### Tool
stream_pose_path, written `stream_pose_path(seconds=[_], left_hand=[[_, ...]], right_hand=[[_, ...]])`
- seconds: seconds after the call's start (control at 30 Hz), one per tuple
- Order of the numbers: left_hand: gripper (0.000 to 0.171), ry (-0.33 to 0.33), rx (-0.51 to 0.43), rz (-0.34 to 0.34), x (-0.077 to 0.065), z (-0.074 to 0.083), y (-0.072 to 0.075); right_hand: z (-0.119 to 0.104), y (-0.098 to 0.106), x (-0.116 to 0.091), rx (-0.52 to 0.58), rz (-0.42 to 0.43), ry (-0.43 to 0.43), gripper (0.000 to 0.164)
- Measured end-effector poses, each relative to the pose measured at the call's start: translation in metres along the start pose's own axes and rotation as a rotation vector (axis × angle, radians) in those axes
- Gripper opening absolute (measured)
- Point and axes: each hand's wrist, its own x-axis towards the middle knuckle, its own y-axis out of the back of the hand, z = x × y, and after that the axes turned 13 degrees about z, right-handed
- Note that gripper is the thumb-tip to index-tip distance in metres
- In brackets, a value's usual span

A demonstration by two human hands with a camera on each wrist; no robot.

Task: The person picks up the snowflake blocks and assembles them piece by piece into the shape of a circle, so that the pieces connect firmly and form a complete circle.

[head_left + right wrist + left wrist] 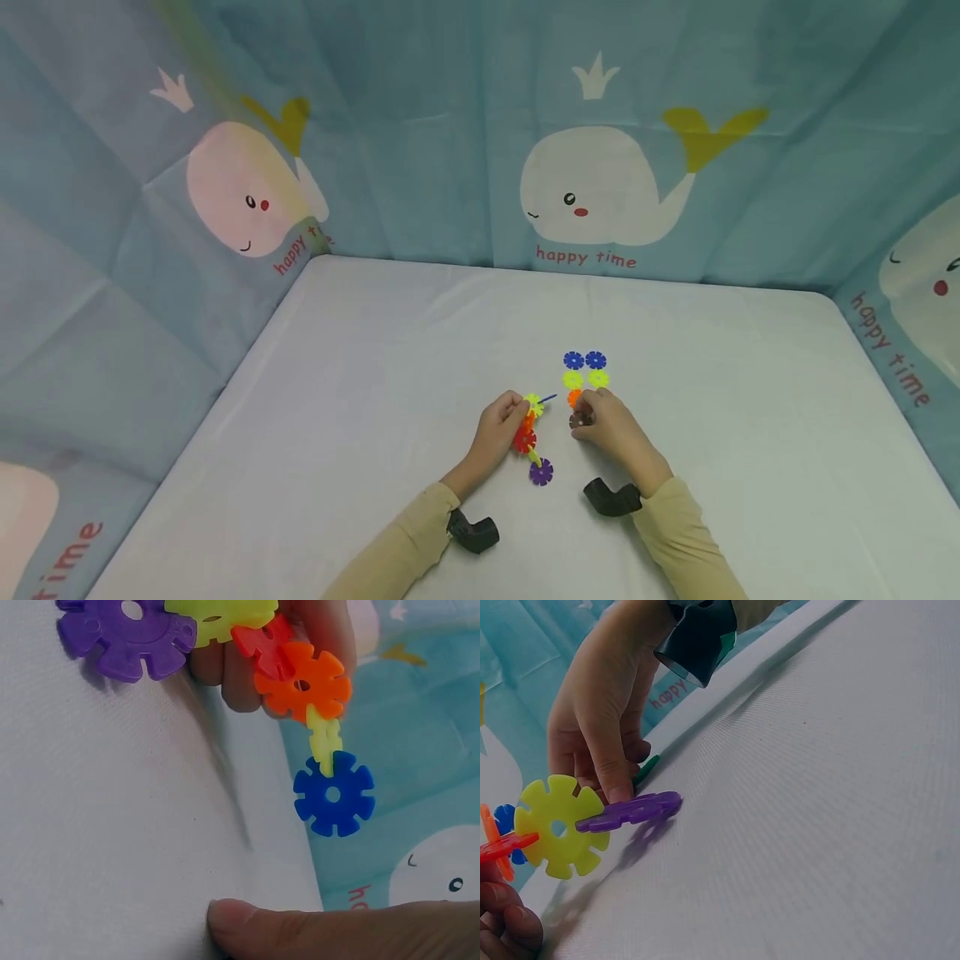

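My left hand [497,429] grips a chain of slotted plastic snowflake discs by its middle, near the red disc [524,439] and the orange disc [304,682]. One end of the chain is a purple disc [541,472], slotted into a yellow disc [561,827]. A second yellow disc [324,740] joins a blue disc [334,794] at the other end. To the right, my right hand [611,425] pinches a dark disc [577,421] between thumb and fingers, low at the tabletop. A green edge [646,770] shows at its fingertips in the left wrist view.
Beyond my right hand lie two blue discs [585,360] side by side, two yellow discs [586,379] and a partly covered loose orange disc [573,398]. The white table [405,350] meets blue curtains [420,183] printed with whales. Black curved pieces [613,498] sit at both wrists.
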Motion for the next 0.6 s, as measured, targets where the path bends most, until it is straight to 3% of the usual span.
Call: stream_pose_path(seconds=[0.23,0.47,0.6], left_hand=[[0.017,-0.026,0.022,0.002,-0.0023,0.003,0.0004],[0.016,-0.024,0.046,0.002,-0.003,0.003,-0.0001],[0.016,-0.061,0.08,-0.014,-0.0024,0.0048,-0.0015]], right_hand=[[0.0017,-0.0001,-0.0006,0.055,0.03,0.063,0.019],[0.0011,-0.0042,-0.0012,0.224,0.15,0.171,0.016],[0.0027,-0.0087,-0.001,0.33,0.129,0.163,0.017]])
